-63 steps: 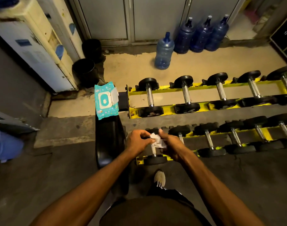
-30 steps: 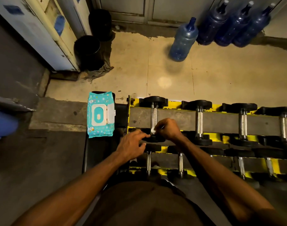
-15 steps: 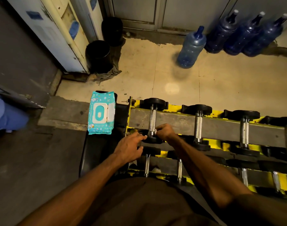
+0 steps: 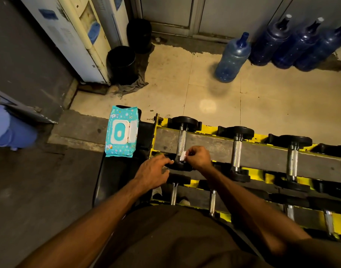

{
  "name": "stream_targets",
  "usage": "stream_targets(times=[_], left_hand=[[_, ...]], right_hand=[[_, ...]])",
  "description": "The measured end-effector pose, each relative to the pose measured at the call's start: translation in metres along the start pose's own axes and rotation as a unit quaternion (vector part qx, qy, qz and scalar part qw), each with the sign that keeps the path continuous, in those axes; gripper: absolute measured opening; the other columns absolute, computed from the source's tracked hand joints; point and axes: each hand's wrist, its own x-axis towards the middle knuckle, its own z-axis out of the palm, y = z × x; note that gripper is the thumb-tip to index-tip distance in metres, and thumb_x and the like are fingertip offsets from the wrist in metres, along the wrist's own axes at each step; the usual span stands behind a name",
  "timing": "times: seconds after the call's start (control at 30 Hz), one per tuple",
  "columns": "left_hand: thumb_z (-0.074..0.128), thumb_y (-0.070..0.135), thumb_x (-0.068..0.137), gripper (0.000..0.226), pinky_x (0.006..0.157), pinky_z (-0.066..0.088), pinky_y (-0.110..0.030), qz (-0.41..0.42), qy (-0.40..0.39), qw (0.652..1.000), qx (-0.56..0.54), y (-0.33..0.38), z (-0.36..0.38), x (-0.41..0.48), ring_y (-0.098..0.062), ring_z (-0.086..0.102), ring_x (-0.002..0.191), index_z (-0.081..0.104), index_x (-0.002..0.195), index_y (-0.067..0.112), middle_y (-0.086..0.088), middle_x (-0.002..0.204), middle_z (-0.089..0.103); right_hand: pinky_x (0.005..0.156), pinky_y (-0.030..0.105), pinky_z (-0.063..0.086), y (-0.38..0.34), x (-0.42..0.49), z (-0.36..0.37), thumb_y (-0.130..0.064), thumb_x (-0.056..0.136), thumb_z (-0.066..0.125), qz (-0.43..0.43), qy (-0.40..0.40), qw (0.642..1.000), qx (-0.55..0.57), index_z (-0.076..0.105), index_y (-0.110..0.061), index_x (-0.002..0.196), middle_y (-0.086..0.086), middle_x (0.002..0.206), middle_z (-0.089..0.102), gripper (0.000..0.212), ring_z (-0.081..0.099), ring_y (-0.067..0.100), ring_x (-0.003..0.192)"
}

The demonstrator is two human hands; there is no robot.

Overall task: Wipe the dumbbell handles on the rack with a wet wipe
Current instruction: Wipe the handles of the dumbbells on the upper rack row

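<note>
1. Head view: right hand (image 4: 198, 158) pinches the wet wipe (image 4: 183, 156) against the leftmost upper dumbbell handle (image 4: 181, 141) on the yellow rack (image 4: 262, 151).
2. Left hand (image 4: 152, 175), fingers loose, grasps nothing.
3. Teal wipes pack (image 4: 121, 134) lies beside the rack; its print is too small to read.

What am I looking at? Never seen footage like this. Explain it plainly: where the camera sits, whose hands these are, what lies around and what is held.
No machine here: a person wears one wide-angle camera on the head, looking down at their own bare hands. Below is a yellow metal dumbbell rack holding black-ended dumbbells. The right hand pinches a small white wet wipe against the knurled steel handle of the leftmost upper dumbbell. The left hand is open, fingers reaching toward that dumbbell's near black end; contact is unclear. A teal pack of wipes lies on a black padded bench beside the rack.
</note>
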Motion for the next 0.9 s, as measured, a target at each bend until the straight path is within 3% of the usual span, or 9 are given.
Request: stream_targets(times=[0.1, 0.23, 0.37, 0.43, 0.53, 0.63, 0.73, 0.8, 0.9], left_hand=[[0.065, 0.026, 0.093, 0.044, 0.100, 0.050, -0.036, -0.003, 0.001, 1.000, -0.014, -0.002, 0.001, -0.003, -0.009, 0.053, 0.118, 0.059, 0.137, 0.028, 0.008, 0.128, 0.055], [0.064, 0.025, 0.094, 0.049, 0.102, 0.049, -0.033, 0.001, -0.008, 1.000, -0.023, -0.002, 0.002, -0.009, -0.007, 0.052, 0.122, 0.055, 0.142, 0.033, 0.010, 0.134, 0.053], [0.063, 0.026, 0.095, 0.050, 0.105, 0.047, -0.033, 0.000, -0.014, 1.000, -0.012, -0.003, 0.000, -0.010, -0.009, 0.050, 0.127, 0.054, 0.143, 0.032, 0.009, 0.139, 0.051], [0.062, 0.026, 0.095, 0.047, 0.101, 0.048, -0.033, 0.004, -0.020, 1.000, -0.001, -0.003, -0.001, -0.010, -0.011, 0.053, 0.121, 0.056, 0.141, 0.029, 0.008, 0.136, 0.052], [0.060, 0.024, 0.095, 0.043, 0.094, 0.049, -0.030, 0.010, -0.030, 0.999, 0.018, -0.004, -0.004, -0.010, -0.014, 0.055, 0.115, 0.059, 0.138, 0.025, 0.006, 0.133, 0.053], [0.059, 0.024, 0.096, 0.045, 0.096, 0.049, -0.031, 0.016, -0.033, 0.999, 0.016, -0.005, -0.005, -0.009, -0.011, 0.053, 0.118, 0.057, 0.141, 0.027, 0.007, 0.135, 0.052], [0.059, 0.025, 0.097, 0.047, 0.100, 0.048, -0.033, 0.017, -0.035, 0.999, 0.013, -0.005, -0.005, -0.010, -0.010, 0.052, 0.119, 0.054, 0.143, 0.029, 0.008, 0.136, 0.051], [0.059, 0.024, 0.097, 0.046, 0.099, 0.048, -0.033, 0.016, -0.035, 0.999, 0.013, -0.004, -0.006, -0.010, -0.010, 0.053, 0.117, 0.055, 0.142, 0.028, 0.008, 0.134, 0.051], [0.059, 0.023, 0.096, 0.048, 0.101, 0.048, -0.034, 0.019, -0.030, 0.999, 0.007, -0.004, -0.006, -0.010, -0.011, 0.053, 0.120, 0.054, 0.143, 0.030, 0.008, 0.135, 0.051]], right_hand=[[0.068, 0.022, 0.055, -0.004, -0.002, -0.009, -0.009, 0.083, 0.076, -0.111, -0.073, 0.988, -0.080, 0.076, -0.015, 0.090, -0.007, 0.082, 0.068, 0.009, 0.064, 0.005, 0.074], [0.079, 0.028, 0.053, -0.024, 0.013, -0.010, -0.016, 0.086, 0.072, -0.256, -0.088, 0.933, -0.237, 0.073, -0.018, 0.101, 0.001, 0.105, 0.067, 0.016, 0.063, 0.015, 0.094], [0.087, 0.034, 0.053, -0.052, 0.020, 0.001, -0.017, 0.091, 0.067, -0.297, -0.076, 0.865, -0.397, 0.068, -0.013, 0.113, 0.006, 0.123, 0.052, 0.022, 0.056, 0.022, 0.105], [0.088, 0.034, 0.052, -0.062, 0.018, 0.007, -0.018, 0.091, 0.066, -0.308, -0.154, 0.803, -0.486, 0.067, -0.010, 0.111, 0.008, 0.119, 0.054, 0.021, 0.058, 0.023, 0.103], [0.083, 0.031, 0.050, -0.080, 0.018, 0.005, -0.015, 0.091, 0.065, -0.281, -0.276, 0.764, -0.511, 0.065, -0.011, 0.111, 0.005, 0.105, 0.057, 0.021, 0.059, 0.022, 0.099], [0.071, 0.028, 0.045, -0.082, 0.022, -0.002, -0.019, 0.091, 0.066, -0.314, -0.235, 0.736, -0.552, 0.066, -0.012, 0.111, 0.006, 0.113, 0.055, 0.021, 0.055, 0.019, 0.092], [0.072, 0.032, 0.046, -0.069, 0.017, 0.005, -0.027, 0.093, 0.064, -0.345, -0.194, 0.696, -0.600, 0.064, -0.014, 0.116, 0.006, 0.118, 0.053, 0.027, 0.057, 0.022, 0.097], [0.079, 0.034, 0.048, -0.064, 0.017, 0.009, -0.027, 0.094, 0.062, -0.343, -0.217, 0.706, -0.580, 0.060, -0.014, 0.119, 0.005, 0.114, 0.056, 0.029, 0.058, 0.023, 0.102], [0.069, 0.027, 0.042, -0.063, 0.025, -0.003, -0.024, 0.090, 0.065, -0.332, -0.210, 0.765, -0.510, 0.065, -0.018, 0.110, 0.000, 0.102, 0.054, 0.021, 0.059, 0.019, 0.098]])
